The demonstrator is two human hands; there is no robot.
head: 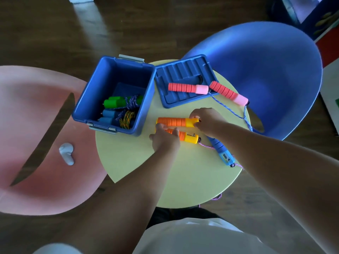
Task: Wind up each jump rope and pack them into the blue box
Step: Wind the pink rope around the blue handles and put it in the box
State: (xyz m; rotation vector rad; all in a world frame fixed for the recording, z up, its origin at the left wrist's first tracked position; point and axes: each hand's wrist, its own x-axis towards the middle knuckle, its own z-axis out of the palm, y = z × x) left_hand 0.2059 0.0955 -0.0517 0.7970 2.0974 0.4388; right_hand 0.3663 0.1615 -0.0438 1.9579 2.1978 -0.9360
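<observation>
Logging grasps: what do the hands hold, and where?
The left hand grips the nearer orange handle by its ribbed end; right hand the farther orange handle by its yellow end.

**Round desk, four loads**

The round pale yellow-green desk [165,171] carries an open blue plastic box [86,99] at far left, a ribbed blue lid [183,70] just beside it, two orange-and-yellow foam handles [172,121] mid-desk, and a blue counter handle [222,153] near the right edge.

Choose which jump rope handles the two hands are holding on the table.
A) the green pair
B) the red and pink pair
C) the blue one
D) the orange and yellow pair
D: the left hand grips the nearer orange handle and the right hand holds the yellow end of the farther orange handle; the red and pink handles lie apart from both hands.
</observation>
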